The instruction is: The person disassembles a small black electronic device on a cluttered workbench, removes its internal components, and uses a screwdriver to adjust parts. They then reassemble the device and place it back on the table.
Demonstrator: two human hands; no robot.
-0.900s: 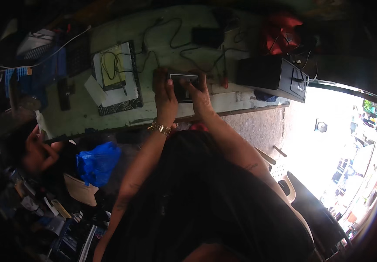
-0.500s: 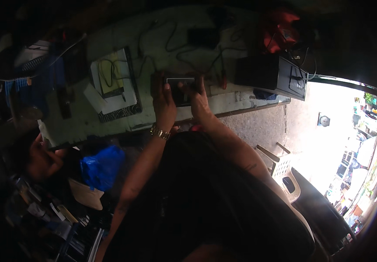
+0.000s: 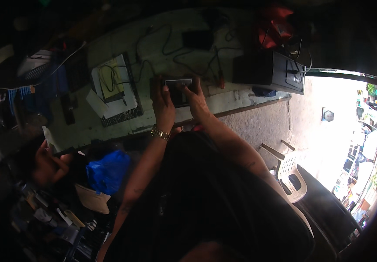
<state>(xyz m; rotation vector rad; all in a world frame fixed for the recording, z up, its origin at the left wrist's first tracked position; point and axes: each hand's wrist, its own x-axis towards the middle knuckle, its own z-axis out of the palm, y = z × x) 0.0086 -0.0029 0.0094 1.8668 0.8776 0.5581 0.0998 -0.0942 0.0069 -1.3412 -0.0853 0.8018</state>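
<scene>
Both my hands are closed around the sides of a dark, flat rectangular device (image 3: 178, 97) with a pale rim, at the table's near side. My left hand (image 3: 164, 109), below a metal-band wristwatch (image 3: 160, 132), grips its left edge with the thumb on top. On its right edge lies my right hand (image 3: 199, 105), its thumb reaching over the upper face. Shadow hides the fingers beneath, and I cannot tell the device's exact kind. Left of my hands, papers and a yellow pad (image 3: 111, 83) rest on a dark patterned folder (image 3: 125, 114).
Cables and a red-ended probe or tool (image 3: 221, 81) lie on the table (image 3: 144, 120). A black box (image 3: 273, 70) stands at the right, near a red bag (image 3: 276, 30). Below are a blue plastic bag (image 3: 109, 170), a plastic chair (image 3: 292, 177) and another person's arm (image 3: 50, 166) at left.
The view has shifted slightly. My right fingers have drawn in a little toward the device's upper right corner, and the thumb has shifted on its face. Both hands keep hold.
</scene>
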